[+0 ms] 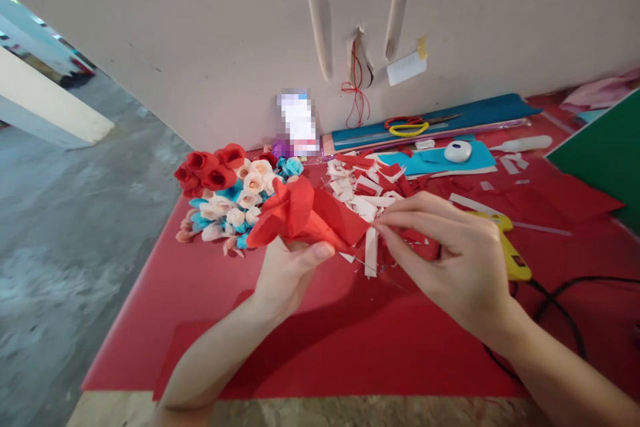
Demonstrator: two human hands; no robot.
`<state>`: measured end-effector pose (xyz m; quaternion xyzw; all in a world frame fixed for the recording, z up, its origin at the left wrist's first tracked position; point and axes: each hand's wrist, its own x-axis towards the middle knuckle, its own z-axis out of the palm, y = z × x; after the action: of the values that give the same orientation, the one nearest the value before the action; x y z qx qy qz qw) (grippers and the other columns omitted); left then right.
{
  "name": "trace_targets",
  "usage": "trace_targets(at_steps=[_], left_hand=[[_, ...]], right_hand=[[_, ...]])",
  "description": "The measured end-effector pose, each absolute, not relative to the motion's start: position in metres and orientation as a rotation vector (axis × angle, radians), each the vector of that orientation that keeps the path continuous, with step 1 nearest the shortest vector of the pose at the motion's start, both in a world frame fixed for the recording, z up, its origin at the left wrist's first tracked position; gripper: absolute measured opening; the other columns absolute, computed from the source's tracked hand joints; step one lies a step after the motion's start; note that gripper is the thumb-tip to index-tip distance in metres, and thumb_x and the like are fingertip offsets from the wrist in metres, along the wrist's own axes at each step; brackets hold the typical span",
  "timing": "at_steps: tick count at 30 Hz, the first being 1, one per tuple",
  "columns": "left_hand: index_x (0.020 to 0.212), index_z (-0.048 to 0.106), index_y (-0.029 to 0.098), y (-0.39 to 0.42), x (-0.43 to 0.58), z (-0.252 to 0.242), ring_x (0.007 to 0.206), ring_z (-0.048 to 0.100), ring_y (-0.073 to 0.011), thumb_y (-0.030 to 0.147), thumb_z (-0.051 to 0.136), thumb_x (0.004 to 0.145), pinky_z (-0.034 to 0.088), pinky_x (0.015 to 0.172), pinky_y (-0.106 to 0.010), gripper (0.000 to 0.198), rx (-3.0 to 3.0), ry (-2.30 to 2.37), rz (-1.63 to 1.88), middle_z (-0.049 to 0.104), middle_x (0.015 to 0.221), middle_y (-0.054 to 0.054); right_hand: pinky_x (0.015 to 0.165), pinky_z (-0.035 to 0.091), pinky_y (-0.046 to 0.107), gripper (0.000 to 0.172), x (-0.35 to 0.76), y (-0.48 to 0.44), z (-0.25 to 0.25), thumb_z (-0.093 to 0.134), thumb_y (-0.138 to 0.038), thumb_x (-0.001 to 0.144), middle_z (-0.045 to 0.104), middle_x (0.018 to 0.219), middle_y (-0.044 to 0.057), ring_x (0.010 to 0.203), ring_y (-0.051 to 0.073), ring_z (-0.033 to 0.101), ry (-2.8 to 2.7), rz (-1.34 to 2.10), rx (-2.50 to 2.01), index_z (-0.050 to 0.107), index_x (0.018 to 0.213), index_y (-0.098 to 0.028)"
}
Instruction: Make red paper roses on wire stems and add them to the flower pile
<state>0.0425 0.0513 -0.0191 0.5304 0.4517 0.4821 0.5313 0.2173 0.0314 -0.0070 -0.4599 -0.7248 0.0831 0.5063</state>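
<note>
A red paper flower (300, 210) with folded, curling petals is held up over the red table covering. My left hand (293, 273) grips it from below, the thumb pressed on its near side and the other fingers hidden behind the paper. At the right, my right hand (450, 257) pinches the corner of a red petal that stretches out from the flower. Behind the flower lies a heap of white and red paper scraps (367, 197). A yellow glue gun (515, 257) lies partly hidden behind my right hand.
Finished paper flowers (250, 183) in red, white and blue cluster at the left. Scissors (407, 127) rest on blue paper rolls (495, 110) along the wall. A white round device (457, 151) sits on blue paper. A black cable (555, 303) loops at the right.
</note>
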Motion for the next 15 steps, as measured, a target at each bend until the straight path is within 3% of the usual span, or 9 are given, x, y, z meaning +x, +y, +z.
trace_targets(at_steps=[4, 8, 9, 11, 12, 14, 15], left_hand=[[0.050, 0.048, 0.020, 0.052, 0.046, -0.018, 0.056, 0.052, -0.0102, 0.044, 0.081, 0.053, 0.052, 0.060, -0.025, 0.041, 1.040, 0.874, 1.319, 0.051, 0.055, 0.006], [0.047, 0.043, 0.018, 0.052, 0.047, -0.020, 0.065, 0.055, -0.0102, 0.031, 0.082, 0.056, 0.052, 0.064, -0.024, 0.042, 0.986, 0.731, 1.399, 0.056, 0.063, 0.007], [0.048, 0.045, 0.019, 0.052, 0.047, -0.021, 0.066, 0.055, -0.0103, 0.030, 0.082, 0.056, 0.051, 0.064, -0.024, 0.039, 0.983, 0.725, 1.398, 0.057, 0.065, 0.007], [0.053, 0.052, 0.021, 0.052, 0.045, -0.024, 0.063, 0.054, -0.0105, 0.034, 0.081, 0.057, 0.050, 0.062, -0.024, 0.033, 1.000, 0.764, 1.357, 0.058, 0.065, 0.006], [0.057, 0.055, 0.021, 0.052, 0.044, -0.026, 0.061, 0.054, -0.0108, 0.036, 0.081, 0.058, 0.049, 0.062, -0.025, 0.029, 1.010, 0.791, 1.325, 0.058, 0.065, 0.005], [0.062, 0.059, 0.022, 0.052, 0.043, -0.029, 0.059, 0.054, -0.0115, 0.037, 0.079, 0.060, 0.048, 0.061, -0.027, 0.025, 1.028, 0.821, 1.273, 0.059, 0.063, 0.005], [0.063, 0.060, 0.022, 0.051, 0.043, -0.030, 0.059, 0.054, -0.0117, 0.037, 0.079, 0.060, 0.048, 0.062, -0.027, 0.024, 1.032, 0.826, 1.263, 0.059, 0.062, 0.005]], right_hand=[[0.054, 0.043, 0.027, 0.017, 0.229, 0.047, -0.020, 0.055, -0.012, 0.077, 0.068, 0.067, 0.004, 0.061, 0.016, 0.061, -1.913, -0.169, -1.384, 0.065, 0.063, -0.015], [0.041, 0.029, 0.029, 0.038, 0.240, 0.063, -0.030, 0.053, -0.028, 0.083, 0.055, 0.042, 0.003, 0.042, 0.018, 0.053, -1.921, -0.155, -1.865, 0.060, 0.048, -0.016], [0.043, 0.033, 0.029, 0.032, 0.241, 0.065, -0.030, 0.053, -0.028, 0.084, 0.058, 0.046, 0.004, 0.045, 0.018, 0.055, -1.898, -0.077, -1.847, 0.065, 0.057, -0.015], [0.055, 0.046, 0.028, 0.019, 0.241, 0.064, -0.027, 0.054, -0.022, 0.084, 0.070, 0.075, 0.006, 0.064, 0.018, 0.064, -1.877, 0.111, -1.642, 0.069, 0.093, -0.014], [0.067, 0.049, 0.027, 0.028, 0.239, 0.062, -0.024, 0.054, -0.017, 0.083, 0.070, 0.095, 0.007, 0.079, 0.018, 0.066, -1.880, 0.204, -1.518, 0.063, 0.109, -0.014], [0.086, 0.047, 0.026, 0.035, 0.235, 0.054, -0.015, 0.051, -0.014, 0.084, 0.062, 0.119, 0.008, 0.103, 0.017, 0.061, -1.894, 0.389, -1.333, 0.057, 0.118, -0.015], [0.089, 0.046, 0.026, 0.031, 0.232, 0.050, -0.011, 0.051, -0.015, 0.085, 0.062, 0.118, 0.006, 0.106, 0.017, 0.059, -1.902, 0.498, -1.283, 0.059, 0.115, -0.016]])
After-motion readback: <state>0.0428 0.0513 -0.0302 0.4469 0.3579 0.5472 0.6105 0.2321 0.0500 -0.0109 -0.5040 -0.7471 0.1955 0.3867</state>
